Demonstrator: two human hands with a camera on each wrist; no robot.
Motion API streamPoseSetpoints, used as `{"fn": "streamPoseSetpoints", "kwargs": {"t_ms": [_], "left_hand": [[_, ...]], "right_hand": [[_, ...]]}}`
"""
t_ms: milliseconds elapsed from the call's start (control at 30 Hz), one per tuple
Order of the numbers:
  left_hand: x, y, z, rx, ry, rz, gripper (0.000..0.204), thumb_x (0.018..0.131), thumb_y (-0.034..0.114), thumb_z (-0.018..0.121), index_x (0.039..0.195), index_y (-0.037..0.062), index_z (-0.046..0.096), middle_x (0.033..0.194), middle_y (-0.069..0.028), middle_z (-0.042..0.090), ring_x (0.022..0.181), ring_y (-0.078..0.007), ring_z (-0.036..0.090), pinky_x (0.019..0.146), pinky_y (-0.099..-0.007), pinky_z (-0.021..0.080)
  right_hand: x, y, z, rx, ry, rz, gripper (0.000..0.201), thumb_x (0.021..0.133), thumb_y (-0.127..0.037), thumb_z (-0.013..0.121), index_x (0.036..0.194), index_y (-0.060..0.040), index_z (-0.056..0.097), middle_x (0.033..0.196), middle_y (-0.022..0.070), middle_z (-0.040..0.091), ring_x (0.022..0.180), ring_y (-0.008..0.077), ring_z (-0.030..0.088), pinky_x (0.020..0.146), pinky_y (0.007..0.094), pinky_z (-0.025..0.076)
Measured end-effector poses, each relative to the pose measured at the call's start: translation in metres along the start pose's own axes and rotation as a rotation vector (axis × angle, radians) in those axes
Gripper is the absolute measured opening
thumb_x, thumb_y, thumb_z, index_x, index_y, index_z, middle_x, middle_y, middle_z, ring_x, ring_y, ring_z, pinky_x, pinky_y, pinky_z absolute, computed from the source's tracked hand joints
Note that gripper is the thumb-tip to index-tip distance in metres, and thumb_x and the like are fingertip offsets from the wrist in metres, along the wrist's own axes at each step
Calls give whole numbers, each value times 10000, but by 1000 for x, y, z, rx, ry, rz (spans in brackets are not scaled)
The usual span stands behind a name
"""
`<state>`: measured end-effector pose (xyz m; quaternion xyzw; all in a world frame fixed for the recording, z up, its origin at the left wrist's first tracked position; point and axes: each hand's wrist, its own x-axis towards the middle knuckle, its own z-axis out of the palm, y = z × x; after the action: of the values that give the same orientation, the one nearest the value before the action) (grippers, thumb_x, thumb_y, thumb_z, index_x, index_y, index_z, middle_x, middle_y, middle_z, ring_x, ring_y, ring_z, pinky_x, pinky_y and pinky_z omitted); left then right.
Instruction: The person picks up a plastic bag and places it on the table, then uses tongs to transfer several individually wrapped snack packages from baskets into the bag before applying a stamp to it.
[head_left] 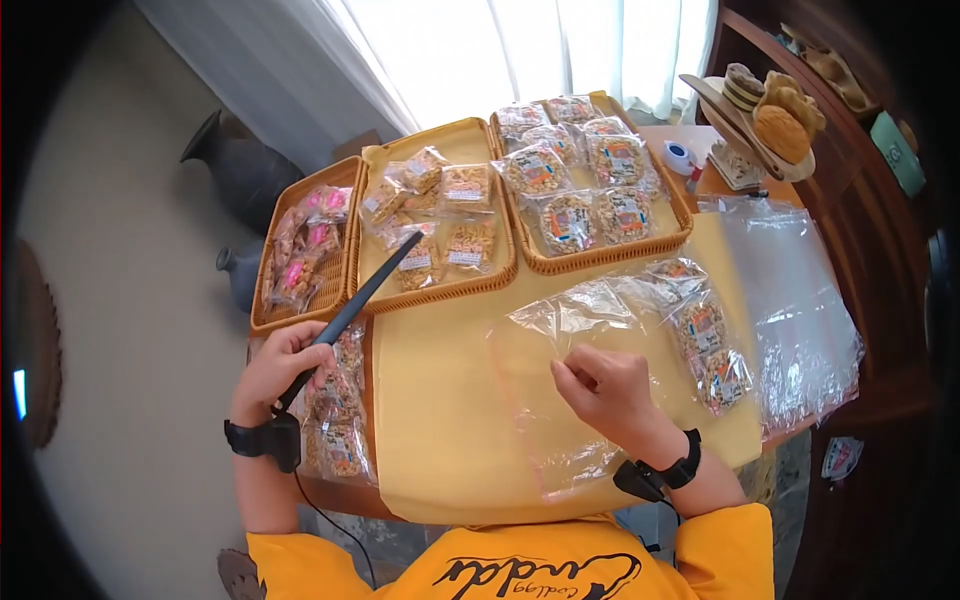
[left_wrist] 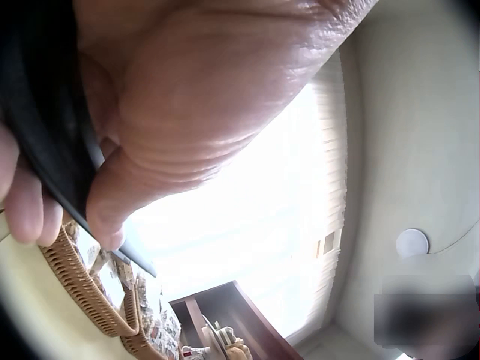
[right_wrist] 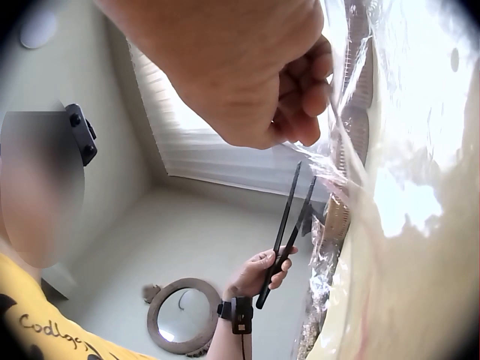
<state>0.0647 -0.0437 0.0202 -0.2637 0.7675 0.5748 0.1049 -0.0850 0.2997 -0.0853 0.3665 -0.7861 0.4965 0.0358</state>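
The left hand [head_left: 290, 368] grips black tongs [head_left: 358, 300], whose tips point up toward the middle basket; in the right wrist view the two arms of the tongs [right_wrist: 287, 225] stand slightly apart. With fingers curled, the right hand [head_left: 612, 392] pinches the film of a large clear bag [head_left: 530, 430] lying on the yellow sheet. Several round wrapped snacks [head_left: 702, 328] lie in the right part of this bag. Close up in the right wrist view, film [right_wrist: 341, 135] runs down beside the right hand [right_wrist: 247, 75]; its exact pinch point is hard to see.
Three wicker baskets hold wrapped snacks: pink-labelled ones in the left [head_left: 262, 300], square ones in the middle [head_left: 440, 298], round ones in the right [head_left: 600, 258]. Packed snacks [head_left: 335, 450] lie beside the left forearm. Clear bags [head_left: 800, 330] are stacked at right, below a shelf-like stand [head_left: 740, 130].
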Motion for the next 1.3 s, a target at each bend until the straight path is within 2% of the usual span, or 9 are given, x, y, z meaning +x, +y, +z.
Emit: {"fn": "streamPoseSetpoints", "kwargs": {"t_ms": [33, 67, 100, 133, 200, 267, 433, 933, 1300], "left_hand": [[9, -4, 0, -21, 60, 17, 240, 925, 119, 609, 1113, -24, 570, 810, -35, 640, 612, -70, 591, 509, -201, 483], [18, -7, 0, -30, 69, 18, 240, 925, 119, 609, 1113, -24, 570, 810, -35, 640, 612, -70, 591, 509, -201, 483], [28, -9, 0, -56, 40, 14, 211, 935, 132, 599, 1086, -13, 570, 804, -36, 640, 599, -70, 597, 490, -197, 491], [37, -11, 2, -80, 9, 11, 186, 945, 145, 589, 1058, -2, 570, 798, -37, 640, 587, -70, 602, 472, -194, 499], [53, -13, 11, -118, -13, 19, 198, 957, 168, 582, 1054, -4, 567, 790, -38, 642, 572, -76, 614, 459, -195, 514], [66, -12, 21, -144, -68, -20, 189, 962, 181, 581, 1050, 15, 556, 798, -46, 651, 575, -69, 619, 471, -186, 522], [79, 0, 43, -216, -49, -20, 265, 951, 219, 620, 1044, -21, 558, 759, -48, 639, 584, -104, 630, 498, -241, 552], [78, 1, 70, -340, -47, 38, 224, 964, 210, 597, 1064, 14, 558, 772, -33, 627, 598, -81, 628, 493, -221, 545], [121, 3, 88, -469, -68, -5, 221, 976, 228, 572, 1062, 24, 571, 767, -24, 619, 600, -88, 616, 506, -223, 552]], "right_hand": [[0, 1, 1, -1, -11, -12, 203, 815, -123, 697, 667, -78, 565, 516, 74, 524, 444, 237, 551, 429, 330, 412], [0, 2, 2, 1, -7, -21, 207, 813, -100, 701, 659, -58, 570, 506, 73, 520, 421, 190, 523, 419, 303, 393], [0, 2, 2, 3, -1, -28, 211, 811, -76, 705, 650, -38, 574, 496, 72, 516, 398, 142, 495, 409, 275, 373], [0, 1, 2, 1, -7, -35, 211, 811, -76, 705, 650, -38, 574, 496, 72, 516, 398, 142, 495, 409, 275, 373], [0, 0, 1, -6, -25, 11, 214, 810, -115, 705, 659, -70, 561, 509, 81, 516, 434, 232, 541, 426, 325, 401], [0, 0, 0, -2, -31, 12, 214, 810, -112, 705, 658, -68, 561, 507, 82, 514, 433, 232, 539, 425, 325, 400], [-1, 2, 2, 5, -21, 0, 215, 808, -106, 704, 656, -67, 558, 505, 83, 512, 431, 232, 538, 421, 323, 398], [-2, 3, 4, 28, -13, -21, 219, 805, -96, 702, 653, -73, 546, 503, 82, 512, 431, 240, 544, 414, 328, 398], [-2, 5, 5, 35, -13, -26, 219, 807, -102, 704, 660, -75, 545, 503, 83, 507, 431, 243, 537, 415, 330, 395]]}}
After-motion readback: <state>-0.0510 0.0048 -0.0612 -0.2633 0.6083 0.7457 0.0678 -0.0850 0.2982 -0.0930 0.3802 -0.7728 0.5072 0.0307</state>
